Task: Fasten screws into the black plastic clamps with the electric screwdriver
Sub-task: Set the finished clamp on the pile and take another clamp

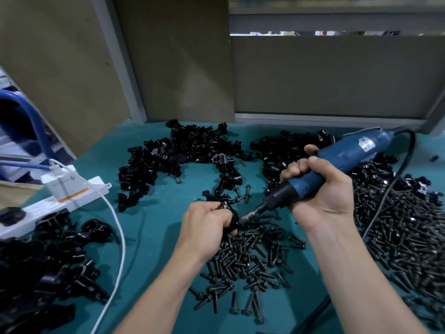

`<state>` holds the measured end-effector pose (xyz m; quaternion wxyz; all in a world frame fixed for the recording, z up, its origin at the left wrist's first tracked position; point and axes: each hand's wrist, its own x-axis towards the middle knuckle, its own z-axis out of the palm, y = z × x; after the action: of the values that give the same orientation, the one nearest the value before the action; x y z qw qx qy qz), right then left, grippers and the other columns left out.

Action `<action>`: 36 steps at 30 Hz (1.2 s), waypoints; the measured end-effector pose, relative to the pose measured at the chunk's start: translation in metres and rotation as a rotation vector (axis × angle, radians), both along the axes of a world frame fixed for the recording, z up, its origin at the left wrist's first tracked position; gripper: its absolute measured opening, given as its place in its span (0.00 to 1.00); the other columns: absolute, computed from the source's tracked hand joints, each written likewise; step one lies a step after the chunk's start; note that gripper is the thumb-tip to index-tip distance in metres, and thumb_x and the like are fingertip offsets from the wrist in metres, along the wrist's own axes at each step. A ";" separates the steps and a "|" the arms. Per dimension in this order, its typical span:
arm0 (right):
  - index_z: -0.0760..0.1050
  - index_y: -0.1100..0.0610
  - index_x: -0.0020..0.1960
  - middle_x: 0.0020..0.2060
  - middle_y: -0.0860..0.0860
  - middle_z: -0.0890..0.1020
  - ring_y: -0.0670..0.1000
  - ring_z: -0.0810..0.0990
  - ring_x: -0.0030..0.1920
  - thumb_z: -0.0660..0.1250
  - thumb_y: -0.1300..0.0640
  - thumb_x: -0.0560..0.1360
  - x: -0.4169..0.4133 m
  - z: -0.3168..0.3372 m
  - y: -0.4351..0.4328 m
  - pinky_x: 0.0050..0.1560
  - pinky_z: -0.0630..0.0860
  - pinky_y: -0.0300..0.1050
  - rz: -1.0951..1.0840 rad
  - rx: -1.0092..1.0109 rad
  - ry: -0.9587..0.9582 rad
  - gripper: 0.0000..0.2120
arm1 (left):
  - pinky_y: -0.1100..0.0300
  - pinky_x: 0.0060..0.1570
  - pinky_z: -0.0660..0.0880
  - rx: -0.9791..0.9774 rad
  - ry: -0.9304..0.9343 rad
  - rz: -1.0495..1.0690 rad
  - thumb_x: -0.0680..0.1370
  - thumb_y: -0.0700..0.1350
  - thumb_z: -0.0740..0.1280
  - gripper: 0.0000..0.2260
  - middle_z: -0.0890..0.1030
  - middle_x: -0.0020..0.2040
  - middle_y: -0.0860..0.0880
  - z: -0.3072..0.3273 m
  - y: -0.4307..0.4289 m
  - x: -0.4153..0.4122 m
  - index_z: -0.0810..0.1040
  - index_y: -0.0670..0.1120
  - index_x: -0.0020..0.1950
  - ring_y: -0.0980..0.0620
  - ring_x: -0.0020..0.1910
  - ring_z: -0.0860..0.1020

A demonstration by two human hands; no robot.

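Note:
My left hand (204, 225) grips a black plastic clamp (232, 216) just above the green table mat, fingers curled round it so most of it is hidden. My right hand (317, 189) grips the blue electric screwdriver (337, 162), held slanted down to the left. Its metal bit (250, 215) touches the clamp's right side. Loose black screws (250, 261) lie in a heap directly below both hands.
Piles of black clamps lie at the back centre (183, 153), back right (284, 150) and front left (48, 261). A larger screw heap (404, 232) fills the right side. A white power strip (60, 196) with a white cable (120, 237) sits left. The screwdriver's black cord (395, 186) trails right.

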<state>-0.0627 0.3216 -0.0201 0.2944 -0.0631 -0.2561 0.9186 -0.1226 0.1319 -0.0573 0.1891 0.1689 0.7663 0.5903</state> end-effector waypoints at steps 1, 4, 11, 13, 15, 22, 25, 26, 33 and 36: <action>0.77 0.58 0.49 0.32 0.52 0.73 0.51 0.74 0.32 0.66 0.66 0.69 0.000 -0.001 0.002 0.39 0.78 0.43 0.029 -0.009 -0.028 0.10 | 0.52 0.32 0.60 -0.007 -0.004 0.001 0.59 0.45 0.61 0.05 0.84 0.32 0.45 0.000 -0.001 -0.001 0.66 0.48 0.25 0.50 0.29 0.69; 0.78 0.59 0.47 0.33 0.52 0.74 0.52 0.75 0.32 0.68 0.66 0.68 -0.003 -0.003 0.005 0.40 0.78 0.44 0.044 -0.062 -0.101 0.09 | 0.56 0.29 0.57 -0.017 -0.027 0.029 0.59 0.45 0.61 0.06 0.83 0.30 0.45 -0.002 -0.002 -0.005 0.65 0.49 0.22 0.50 0.30 0.72; 0.77 0.61 0.50 0.34 0.52 0.74 0.51 0.74 0.32 0.70 0.64 0.67 -0.003 -0.006 0.005 0.41 0.76 0.45 0.091 -0.208 -0.155 0.11 | 0.58 0.32 0.61 -0.031 0.079 0.134 0.57 0.44 0.61 0.04 0.80 0.29 0.40 0.001 -0.019 -0.022 0.68 0.46 0.23 0.50 0.26 0.68; 0.75 0.61 0.52 0.36 0.54 0.76 0.53 0.76 0.33 0.72 0.64 0.66 -0.001 -0.004 0.013 0.42 0.78 0.47 0.042 -0.295 -0.194 0.15 | 0.56 0.34 0.62 0.054 0.029 0.280 0.59 0.44 0.63 0.05 0.82 0.34 0.38 0.001 -0.029 -0.032 0.78 0.47 0.27 0.49 0.28 0.68; 0.73 0.60 0.55 0.41 0.58 0.78 0.56 0.81 0.40 0.71 0.63 0.71 0.000 -0.003 0.023 0.47 0.83 0.52 -0.052 -0.322 -0.285 0.14 | 0.56 0.33 0.63 0.188 -0.059 0.363 0.62 0.44 0.64 0.08 0.82 0.36 0.40 0.002 -0.032 -0.037 0.83 0.49 0.34 0.51 0.28 0.67; 0.72 0.60 0.53 0.50 0.59 0.77 0.58 0.79 0.48 0.64 0.70 0.73 -0.012 -0.008 0.022 0.58 0.80 0.60 -0.165 -0.009 -0.698 0.11 | 0.55 0.46 0.75 0.161 -0.059 0.296 0.75 0.40 0.76 0.11 0.85 0.39 0.58 -0.011 -0.016 -0.038 0.85 0.58 0.48 0.54 0.40 0.79; 0.71 0.58 0.49 0.47 0.61 0.80 0.57 0.83 0.47 0.66 0.70 0.77 -0.011 -0.009 0.022 0.49 0.83 0.58 -0.162 0.208 -0.810 0.08 | 0.54 0.44 0.74 0.211 -0.038 0.275 0.78 0.42 0.75 0.08 0.82 0.35 0.58 -0.014 -0.015 -0.039 0.84 0.55 0.53 0.56 0.33 0.76; 0.72 0.58 0.48 0.46 0.60 0.82 0.57 0.84 0.44 0.68 0.67 0.78 -0.010 -0.011 0.022 0.45 0.83 0.54 -0.160 0.318 -0.872 0.07 | 0.54 0.45 0.75 0.222 -0.027 0.278 0.79 0.42 0.74 0.08 0.82 0.36 0.57 -0.015 -0.015 -0.038 0.83 0.56 0.54 0.56 0.33 0.76; 0.82 0.59 0.40 0.34 0.53 0.86 0.53 0.84 0.36 0.71 0.48 0.78 0.007 -0.005 0.034 0.35 0.77 0.43 -0.325 1.156 -1.414 0.15 | 0.51 0.40 0.74 0.206 0.066 0.275 0.80 0.41 0.73 0.14 0.85 0.49 0.49 -0.013 -0.013 -0.034 0.80 0.63 0.51 0.53 0.34 0.76; 0.82 0.58 0.42 0.36 0.55 0.84 0.53 0.81 0.36 0.70 0.51 0.78 0.006 0.006 0.023 0.32 0.71 0.38 -0.374 1.364 -1.394 0.12 | 0.60 0.32 0.77 0.176 0.050 0.233 0.81 0.44 0.72 0.14 0.82 0.51 0.46 -0.013 -0.012 -0.029 0.75 0.64 0.56 0.54 0.27 0.75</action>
<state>-0.0571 0.3443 -0.0140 0.1913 -0.4457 -0.8315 0.2709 -0.1517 0.1196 -0.0704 0.0847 0.1095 0.7306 0.6687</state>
